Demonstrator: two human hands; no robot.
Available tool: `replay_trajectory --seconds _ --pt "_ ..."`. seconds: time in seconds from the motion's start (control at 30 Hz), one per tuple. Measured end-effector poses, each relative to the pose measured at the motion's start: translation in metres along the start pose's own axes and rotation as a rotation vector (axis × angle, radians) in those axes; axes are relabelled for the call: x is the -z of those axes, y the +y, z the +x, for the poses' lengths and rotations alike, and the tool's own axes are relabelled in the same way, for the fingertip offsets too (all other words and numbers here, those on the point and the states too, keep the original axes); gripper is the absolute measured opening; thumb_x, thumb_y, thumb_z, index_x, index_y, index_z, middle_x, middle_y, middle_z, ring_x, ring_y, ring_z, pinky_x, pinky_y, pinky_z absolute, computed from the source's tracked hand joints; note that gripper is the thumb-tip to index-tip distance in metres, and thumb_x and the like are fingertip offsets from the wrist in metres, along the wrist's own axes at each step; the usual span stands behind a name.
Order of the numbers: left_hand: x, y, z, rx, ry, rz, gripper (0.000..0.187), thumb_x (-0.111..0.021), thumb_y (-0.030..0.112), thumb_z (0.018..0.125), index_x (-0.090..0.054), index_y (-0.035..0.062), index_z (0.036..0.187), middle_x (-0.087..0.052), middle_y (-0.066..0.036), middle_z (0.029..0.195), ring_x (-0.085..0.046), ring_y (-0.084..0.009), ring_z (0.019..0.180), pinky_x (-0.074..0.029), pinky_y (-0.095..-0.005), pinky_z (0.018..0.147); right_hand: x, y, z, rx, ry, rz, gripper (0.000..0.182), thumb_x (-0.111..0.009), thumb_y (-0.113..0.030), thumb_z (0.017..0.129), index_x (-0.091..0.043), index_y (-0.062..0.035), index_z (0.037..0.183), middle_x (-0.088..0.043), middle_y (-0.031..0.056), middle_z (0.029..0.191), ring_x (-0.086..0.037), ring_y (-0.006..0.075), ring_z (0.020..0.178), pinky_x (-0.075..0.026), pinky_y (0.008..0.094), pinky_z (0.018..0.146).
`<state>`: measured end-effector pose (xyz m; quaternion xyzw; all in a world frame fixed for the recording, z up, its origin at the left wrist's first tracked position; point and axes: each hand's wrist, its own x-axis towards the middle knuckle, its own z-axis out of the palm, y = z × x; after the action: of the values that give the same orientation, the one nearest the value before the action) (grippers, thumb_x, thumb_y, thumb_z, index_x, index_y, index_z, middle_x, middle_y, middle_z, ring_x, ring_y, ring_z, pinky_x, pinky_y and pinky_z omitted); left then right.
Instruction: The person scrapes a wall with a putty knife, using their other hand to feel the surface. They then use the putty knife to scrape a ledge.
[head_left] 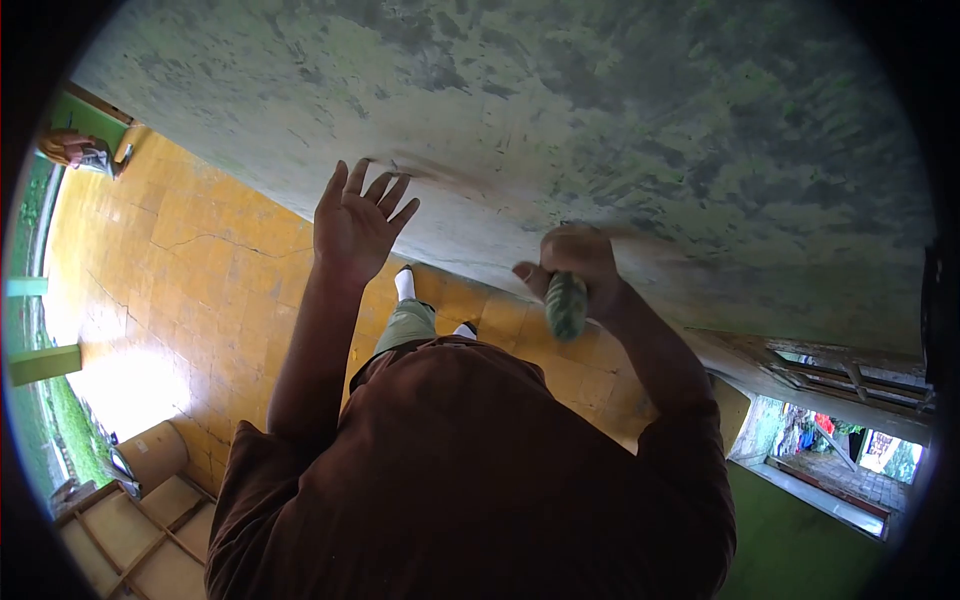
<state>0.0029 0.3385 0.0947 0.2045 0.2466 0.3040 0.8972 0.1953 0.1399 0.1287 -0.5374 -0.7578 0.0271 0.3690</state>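
Observation:
My left hand [358, 222] is raised with its fingers spread, fingertips right at the patchy grey-green wall [480, 130]. It holds nothing. On the right, my right hand [585, 262] is closed in a fist around a green, ribbed thing with a rounded end [567, 308] that sticks out toward me below the fingers. I cannot tell what kind of thing it is, as its other end is hidden by the fist. The fist is close against the wall, where worn, scraped-looking dark patches surround it.
Yellow floor tiles [220, 250] run along the foot of the wall, with a crack across them. A brown cylinder [150, 455] and a wooden-framed panel [130, 530] stand at the lower left. At the right is a window frame [840, 380] beside an opening to outdoors.

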Motion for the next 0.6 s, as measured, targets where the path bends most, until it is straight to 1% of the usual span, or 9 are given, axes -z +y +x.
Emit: replay_trajectory --seconds 0.1,0.2,0.23,0.27,0.33,0.37,0.47,0.5,0.6 --pt "0.000 0.002 0.003 -0.015 0.005 -0.009 0.073 -0.042 0.046 0.097 -0.007 0.0088 0.150 -0.021 -0.024 0.149 -0.021 -0.0341 0.141 -0.019 -0.0523 0.114 0.009 -0.028 0.012 0.284 0.032 0.026 0.037 -0.078 -0.018 0.071 -0.044 -0.0151 0.056 -0.042 -0.0001 0.054 -0.047 0.0175 0.046 -0.036 0.0322 0.045" --pt "0.000 0.002 0.001 -0.005 0.008 -0.004 0.074 -0.043 0.046 0.096 -0.008 0.0085 0.150 -0.021 -0.024 0.148 -0.021 -0.0343 0.140 -0.019 -0.0524 0.114 0.004 -0.011 0.008 0.264 0.078 -0.012 0.038 -0.079 -0.020 0.070 -0.044 -0.0152 0.056 -0.041 -0.0004 0.053 -0.046 0.0176 0.044 -0.035 0.0316 0.044" --pt "-0.001 0.001 0.002 -0.014 0.017 0.010 0.074 -0.043 0.046 0.096 -0.008 0.0083 0.149 -0.022 -0.024 0.148 -0.021 -0.0345 0.140 -0.019 -0.0525 0.114 -0.008 0.003 0.006 0.002 0.099 0.233 0.038 -0.079 -0.020 0.070 -0.045 -0.0152 0.056 -0.041 -0.0009 0.052 -0.044 0.0169 0.043 -0.034 0.0314 0.042" --pt "-0.001 0.000 0.003 -0.014 0.012 0.009 0.074 -0.043 0.046 0.096 -0.008 0.0083 0.149 -0.022 -0.024 0.148 -0.021 -0.0345 0.140 -0.019 -0.0525 0.114 -0.009 0.003 -0.002 0.002 0.099 0.228 0.038 -0.079 -0.020 0.070 -0.045 -0.0152 0.056 -0.041 -0.0009 0.052 -0.044 0.0169 0.043 -0.034 0.0314 0.042" --pt "0.003 0.002 0.003 -0.003 0.003 -0.024 0.074 -0.043 0.046 0.096 -0.009 0.0078 0.149 -0.021 -0.024 0.148 -0.021 -0.0347 0.140 -0.019 -0.0525 0.114 0.004 -0.022 0.013 0.262 0.099 0.062 0.042 -0.079 -0.009 0.072 -0.039 -0.0151 0.057 -0.037 0.0006 0.051 -0.039 0.0169 0.040 -0.029 0.0319 0.039" --pt "0.003 0.003 0.002 -0.006 0.009 -0.022 0.074 -0.043 0.046 0.096 -0.009 0.0078 0.149 -0.021 -0.024 0.148 -0.021 -0.0347 0.140 -0.019 -0.0525 0.114 0.011 -0.035 0.014 0.294 0.006 0.080 0.042 -0.079 -0.010 0.072 -0.039 -0.0137 0.057 -0.036 0.0013 0.052 -0.039 0.0181 0.040 -0.028 0.0327 0.039" --pt "0.000 0.002 0.002 0.009 -0.002 -0.021 0.073 -0.043 0.046 0.096 -0.009 0.0078 0.149 -0.021 -0.024 0.148 -0.021 -0.0345 0.140 -0.019 -0.0525 0.114 0.005 -0.006 0.014 0.206 0.088 0.084 0.043 -0.078 -0.009 0.072 -0.038 -0.0135 0.056 -0.035 0.0009 0.051 -0.037 0.0178 0.039 -0.027 0.0325 0.038" --pt "0.000 0.002 0.003 0.006 0.007 -0.018 0.073 -0.043 0.045 0.097 -0.009 0.0078 0.149 -0.022 -0.024 0.148 -0.021 -0.0345 0.140 -0.019 -0.0525 0.114 0.004 -0.010 0.014 0.187 0.098 0.063 0.040 -0.079 -0.017 0.069 -0.041 -0.0132 0.056 -0.038 0.0000 0.051 -0.043 0.0188 0.040 -0.033 0.0318 0.041" --pt "0.002 0.003 0.004 -0.001 0.004 -0.022 0.073 -0.043 0.045 0.097 -0.009 0.0080 0.149 -0.022 -0.024 0.148 -0.021 -0.0343 0.140 -0.019 -0.0525 0.114 0.010 -0.025 0.014 0.264 0.035 0.169 0.038 -0.077 -0.015 0.070 -0.042 -0.0117 0.056 -0.038 0.0017 0.051 -0.044 0.0201 0.040 -0.035 0.0329 0.041"
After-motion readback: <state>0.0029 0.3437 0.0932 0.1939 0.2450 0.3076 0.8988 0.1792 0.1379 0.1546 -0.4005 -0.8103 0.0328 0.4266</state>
